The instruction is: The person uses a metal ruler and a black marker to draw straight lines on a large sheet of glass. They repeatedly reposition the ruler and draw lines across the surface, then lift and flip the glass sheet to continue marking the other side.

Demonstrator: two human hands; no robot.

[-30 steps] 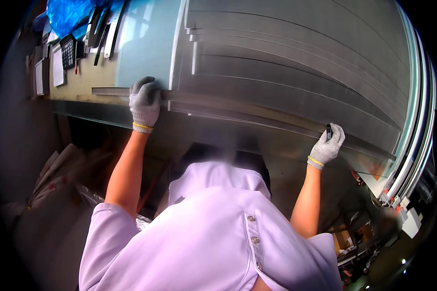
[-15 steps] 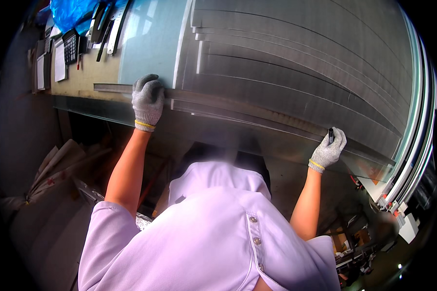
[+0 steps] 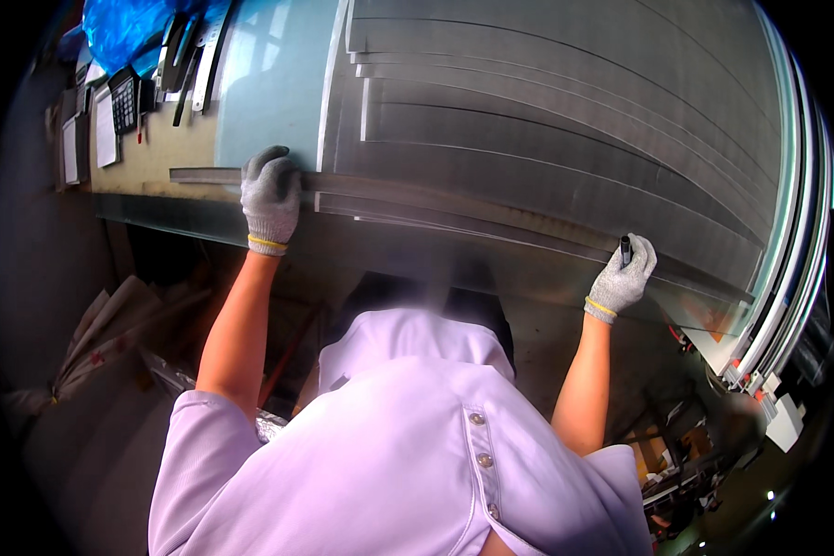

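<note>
A long, narrow grey strip [image 3: 394, 192] lies along the near edge of the worktable, over grey sheets [image 3: 528, 130]. My left hand [image 3: 271, 196], in a grey knit glove with a yellow cuff line, closes over the strip toward its left end. My right hand [image 3: 621, 275], gloved alike, is closed round a black marker [image 3: 625, 248] near the strip's right part. The marker's dark end points up out of the fist. Whether the right fingers also touch the strip, I cannot tell. Pale glass [image 3: 273, 83] lies beyond my left hand.
At the far left are a calculator [image 3: 123, 100], a notepad [image 3: 106, 130], a steel ruler [image 3: 210, 60] and a blue plastic bag [image 3: 125, 32]. Long pale profiles [image 3: 802, 213] stand along the right side. Wrapped material [image 3: 88, 338] leans at the lower left.
The whole view has shifted slightly, with the table a little further left. Both hands keep about the same places along the strip, and the marker stays in my right hand.
</note>
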